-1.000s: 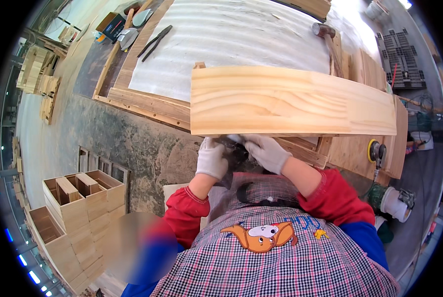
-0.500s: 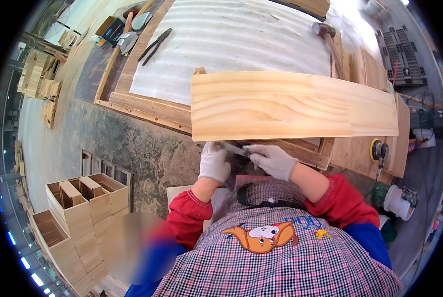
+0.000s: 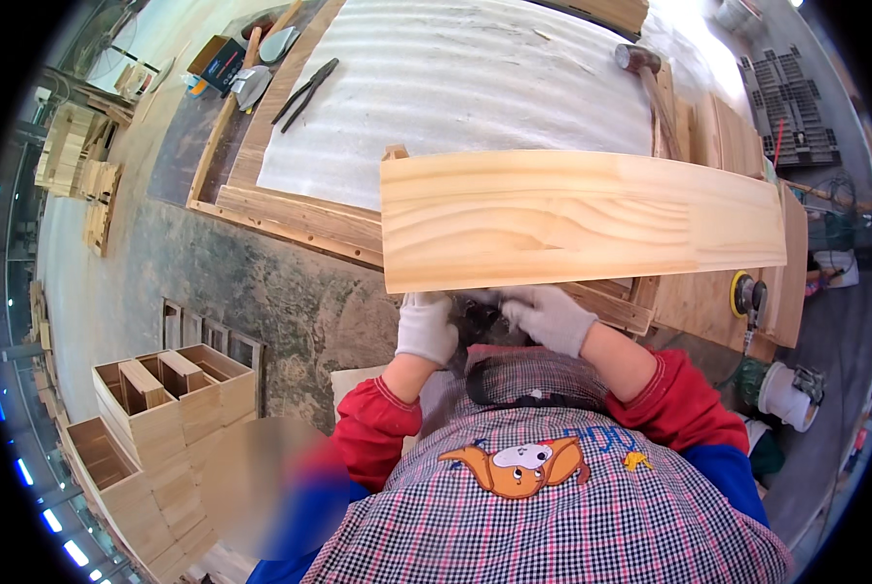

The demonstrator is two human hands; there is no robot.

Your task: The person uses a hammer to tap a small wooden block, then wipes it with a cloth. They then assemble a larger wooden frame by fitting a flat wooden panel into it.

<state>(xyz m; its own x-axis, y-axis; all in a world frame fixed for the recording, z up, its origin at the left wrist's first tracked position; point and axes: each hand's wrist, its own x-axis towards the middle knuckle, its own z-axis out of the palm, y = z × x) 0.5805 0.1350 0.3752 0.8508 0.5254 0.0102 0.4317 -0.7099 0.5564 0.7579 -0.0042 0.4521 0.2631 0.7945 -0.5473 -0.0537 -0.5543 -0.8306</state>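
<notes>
A pale wooden board [image 3: 582,216] lies broad face up across the near side of the workbench, its long near edge toward me. My left hand [image 3: 426,329], in a white glove, is at the board's near left corner, with its fingertips hidden under the edge. My right hand [image 3: 551,319], gloved too, is just right of it, below the same edge. Its fingers look bent, but their tips are hidden and slightly blurred. Between the hands is a blurred grey strip that I cannot make out.
On the bench's white foam sheet [image 3: 455,78] lie pliers [image 3: 305,94]; a mallet [image 3: 640,60] rests at the far right. A sander [image 3: 744,295] with a yellow rim sits right of the board. Stacked wooden boxes [image 3: 163,428] stand at lower left. A cardboard box [image 3: 217,63] is far left.
The board's left end has shifted slightly toward me, tilting the board a little. My right hand has moved slightly right, and its fingers have gone further under the edge.
</notes>
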